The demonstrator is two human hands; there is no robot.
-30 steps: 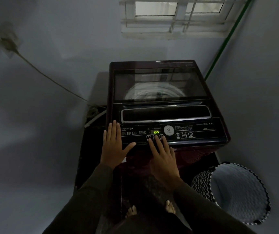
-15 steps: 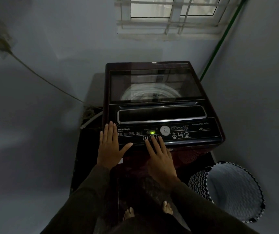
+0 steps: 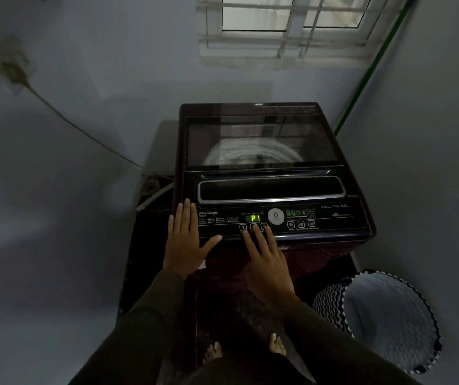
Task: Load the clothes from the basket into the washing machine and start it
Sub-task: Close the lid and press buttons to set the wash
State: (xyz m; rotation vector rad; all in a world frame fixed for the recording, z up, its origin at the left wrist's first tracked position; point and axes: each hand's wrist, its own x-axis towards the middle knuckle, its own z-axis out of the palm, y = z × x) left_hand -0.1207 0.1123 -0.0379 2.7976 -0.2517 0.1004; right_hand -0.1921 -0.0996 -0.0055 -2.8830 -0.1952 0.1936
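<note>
A dark top-loading washing machine (image 3: 272, 187) stands ahead with its glass lid (image 3: 261, 140) closed; the drum shows dimly through it. Its green display (image 3: 255, 218) reads "P1". My left hand (image 3: 185, 238) lies flat and open on the machine's front-left corner. My right hand (image 3: 267, 257) is spread over the front edge, its fingertips on the row of numbered buttons (image 3: 253, 227) below the display. The laundry basket (image 3: 383, 320), black-and-white zigzag outside, stands on the floor at the lower right; its pale inside shows no clothes.
Pale walls close in on the left, back and right. A barred window (image 3: 286, 26) sits above the machine. A cord (image 3: 83, 132) runs down from a wall socket to the floor at the left. A green pipe (image 3: 370, 68) slants down the right corner. My bare feet (image 3: 276, 344) are below.
The display has changed from "on" to "P1" and small green lights have come on at the panel's right. Both hands stay in nearly the same place.
</note>
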